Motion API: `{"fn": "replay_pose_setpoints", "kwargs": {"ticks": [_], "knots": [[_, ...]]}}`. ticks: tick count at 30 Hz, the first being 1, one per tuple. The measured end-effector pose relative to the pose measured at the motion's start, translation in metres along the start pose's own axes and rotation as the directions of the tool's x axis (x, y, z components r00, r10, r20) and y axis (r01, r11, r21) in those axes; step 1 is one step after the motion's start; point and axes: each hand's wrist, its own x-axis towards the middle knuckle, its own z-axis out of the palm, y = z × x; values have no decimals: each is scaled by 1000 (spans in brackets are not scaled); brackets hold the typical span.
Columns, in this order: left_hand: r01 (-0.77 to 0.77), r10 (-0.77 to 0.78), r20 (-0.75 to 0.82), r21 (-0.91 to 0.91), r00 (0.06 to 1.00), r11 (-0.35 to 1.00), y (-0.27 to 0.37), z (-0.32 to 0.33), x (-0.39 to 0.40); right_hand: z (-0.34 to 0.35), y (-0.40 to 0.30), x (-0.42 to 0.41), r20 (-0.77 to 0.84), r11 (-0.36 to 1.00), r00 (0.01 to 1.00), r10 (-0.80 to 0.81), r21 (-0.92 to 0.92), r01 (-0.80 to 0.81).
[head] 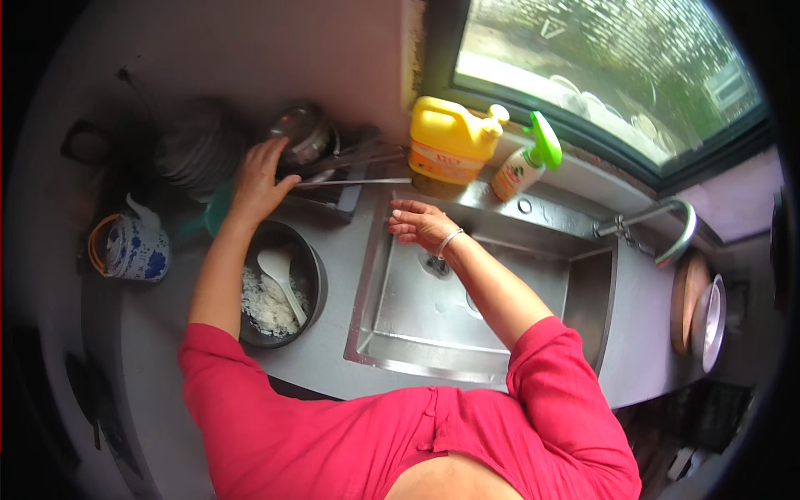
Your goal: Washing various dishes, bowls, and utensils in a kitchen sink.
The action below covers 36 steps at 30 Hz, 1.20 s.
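Observation:
My left hand reaches over the back left of the counter, thumb apart from the fingers. Its fingertips overlap a shiny metal bowl or pot, and the thumb tip meets the end of a thin pale rod; whether it grips either is unclear. Over the sink's back left corner, my right hand hangs with loosely bent fingers and nothing in it; a bracelet circles that wrist. Below my left forearm stands a dark round pot with white rice and a white rice paddle inside.
A stainless steel sink has a curved faucet at right. Behind it stand a yellow jug and a green-topped spray bottle. Left are a blue-and-white teapot, a green plastic vessel and stacked dishes. Basins lean far right.

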Motion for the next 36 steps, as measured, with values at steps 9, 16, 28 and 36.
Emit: {"fn": "replay_pose_setpoints", "kwargs": {"ticks": [9, 16, 28, 36], "knots": [[-50, 44, 69, 93, 997, 994, 49, -22, -10, -187, 78, -151, -512, 825, 859, -17, -493, -277], [-131, 94, 242, 138, 966, 982, 132, 37, -29, -240, 164, -207, -671, 831, 742, -3, -415, -372], [424, -347, 707, 75, 616, 903, 233, 241, -112, -196, 177, -140, -455, 556, 881, -131, -770, -314], [584, -427, 829, 157, 361, 797, 264, 292, -125, -222, 156, -168, -643, 104, 765, -45, -764, -636]]}}
